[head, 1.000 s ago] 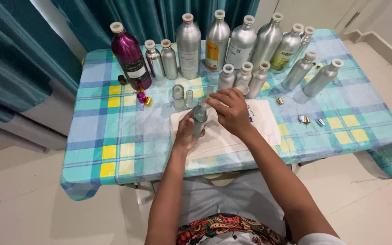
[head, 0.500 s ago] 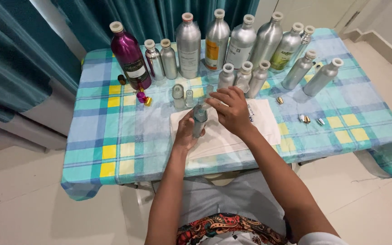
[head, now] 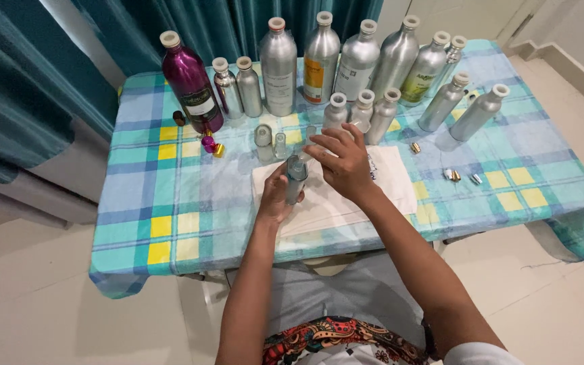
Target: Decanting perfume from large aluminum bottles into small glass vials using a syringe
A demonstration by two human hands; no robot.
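- The left hand (head: 275,196) has its fingers wrapped round a small glass bottle (head: 296,177), holding it upright just above the white cloth (head: 386,186) near the front middle of the tabletop (head: 170,196). Only the lower part is gripped, so I'd judge a twist from above could turn the glass in the palm or tip it.
- The right hand (head: 343,165) sits at the bottle's top, fingers bent in together around the neck. Whether they pinch a cap or nozzle I cannot tell; it is hidden under the fingertips. A small piece held like that could slip and drop onto the cloth or roll off.
- If the bottle holds liquid, a tilt while the top is loose would probably spill onto the cloth and the checked covering.
- Two small clear vials (head: 265,140) stand just behind the hands, and a row of little silver bottles (head: 363,111) is close beyond the right knuckles. A quick lift of that hand might knock one over, and the row stands tight enough to topple together.
- Loose gold caps (head: 451,176) lie near the right edge and more by the purple bottle (head: 190,84); a sweeping forearm could send them to the floor.
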